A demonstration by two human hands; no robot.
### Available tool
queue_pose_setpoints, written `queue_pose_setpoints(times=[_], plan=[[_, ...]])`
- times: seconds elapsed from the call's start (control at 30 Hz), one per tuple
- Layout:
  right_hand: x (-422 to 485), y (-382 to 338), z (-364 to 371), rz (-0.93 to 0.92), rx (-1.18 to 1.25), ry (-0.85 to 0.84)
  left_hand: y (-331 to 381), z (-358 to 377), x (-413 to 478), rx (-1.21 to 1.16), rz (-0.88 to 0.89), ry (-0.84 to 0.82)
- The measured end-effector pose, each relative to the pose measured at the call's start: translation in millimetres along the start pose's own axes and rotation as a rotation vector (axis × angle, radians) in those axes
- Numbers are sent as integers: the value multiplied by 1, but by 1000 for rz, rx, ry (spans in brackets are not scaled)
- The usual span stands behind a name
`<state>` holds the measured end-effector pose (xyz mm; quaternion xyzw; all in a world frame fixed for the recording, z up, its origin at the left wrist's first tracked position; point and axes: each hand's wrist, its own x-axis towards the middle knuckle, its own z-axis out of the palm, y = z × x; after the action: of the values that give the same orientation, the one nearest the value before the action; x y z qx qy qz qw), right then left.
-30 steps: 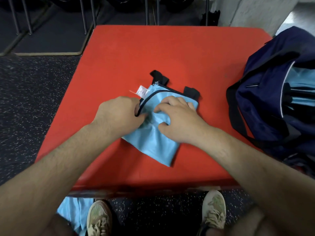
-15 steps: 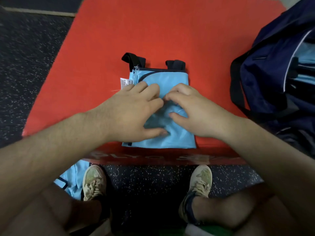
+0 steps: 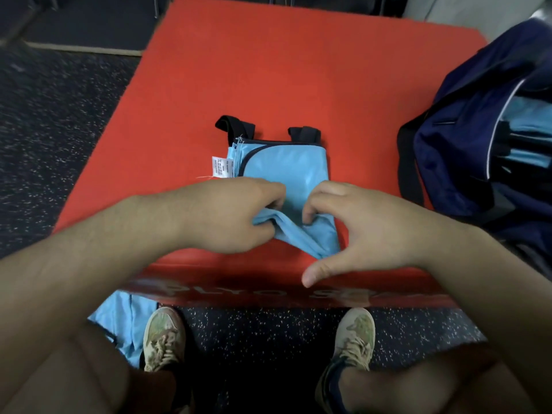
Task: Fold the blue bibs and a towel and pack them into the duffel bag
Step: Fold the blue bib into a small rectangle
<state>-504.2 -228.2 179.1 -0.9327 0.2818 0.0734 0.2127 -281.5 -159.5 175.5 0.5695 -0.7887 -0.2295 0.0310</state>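
A light blue bib (image 3: 286, 168) with black trim and black straps lies folded on the red plyo box (image 3: 298, 70), a white label sticking out at its left side. My left hand (image 3: 230, 216) grips the bib's near edge, fingers curled into the fabric. My right hand (image 3: 361, 228) pinches the same near edge from the right, and the cloth is bunched and lifted between both hands. The navy duffel bag (image 3: 454, 162) sits open at the right, with folded blue bibs (image 3: 522, 130) inside.
Another light blue bib (image 3: 125, 327) lies on the speckled dark floor beside my left shoe (image 3: 162, 336). My right shoe (image 3: 355, 336) stands by the box's front face. Metal rack legs stand beyond the box's far edge.
Both hands slid from lying flat on the bib's middle to its near edge and took hold of it; the edge now lifts off the box in a bunch.
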Motion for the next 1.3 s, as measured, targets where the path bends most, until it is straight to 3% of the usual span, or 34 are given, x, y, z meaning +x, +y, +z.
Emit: queue_pose_setpoints(times=[0.13, 0.4, 0.6, 0.7, 0.87, 1.1, 1.3], plan=[[2, 7, -2, -13, 61, 137, -9, -12, 7, -129, -69, 103], [19, 24, 2, 161, 226, 414, -29, -20, 15, -238, -178, 190], [45, 26, 3, 229, 222, 487, -34, -18, 22, -185, -296, 323], [58, 25, 1, 285, 163, 506, -35, -16, 28, -111, -303, 390], [77, 28, 2, 366, 107, 501, -35, -4, 40, 381, -179, 611], [91, 25, -3, 495, 102, 440, -30, 20, 51, 275, -192, 280], [94, 23, 2, 547, 112, 480, -46, 22, 64, 258, -160, 216]])
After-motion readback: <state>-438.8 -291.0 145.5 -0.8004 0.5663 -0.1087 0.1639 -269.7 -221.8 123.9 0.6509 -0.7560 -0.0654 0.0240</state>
